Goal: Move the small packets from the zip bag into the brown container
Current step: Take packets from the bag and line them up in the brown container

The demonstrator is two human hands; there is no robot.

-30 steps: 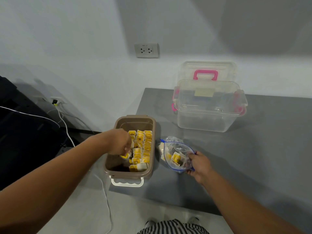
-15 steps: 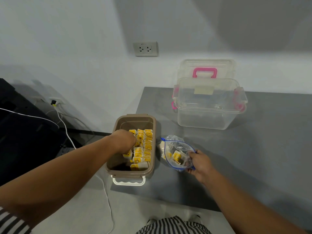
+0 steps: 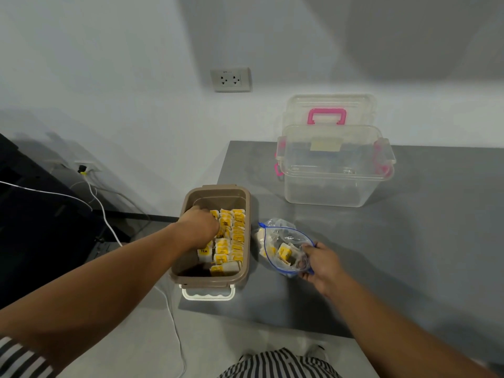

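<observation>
Risk, brown container: The brown container (image 3: 246, 249) is standing right at the left edge of the surface (image 3: 409, 255), and a white cable (image 3: 109, 227) is running on the floor below. If you are pressing down hard on its left side, I think it could tip or slide off that edge.
Risk, packet rows: The small packets (image 3: 234, 233) are standing in tidy rows along the right side of the container, and one is lying flat at the near end. If you are pulling your fingers out too quickly, you may be dragging the neighbours out of line or knocking them over.
Risk, zip bag: The zip bag (image 3: 283, 241) is lying on the surface just beside the container, on its right, with the mouth gaping upward. If you are lifting the rim too high, the soft bag may be folding and spilling its packets onto the surface.
Left grip: Your left grip (image 3: 200, 230) is reaching down into the container, knuckles up, touching the left row of packets. The fingers are curling under and hiding from view, so I cannot tell whether it is grasping a packet or nothing.
Right grip: Your right grip (image 3: 319, 261) is pinching the near rim of the bag, clenched on the plastic, and is holding the mouth open.
Where the packets are: Most are sitting in the container; a few are lying inside the bag.
</observation>
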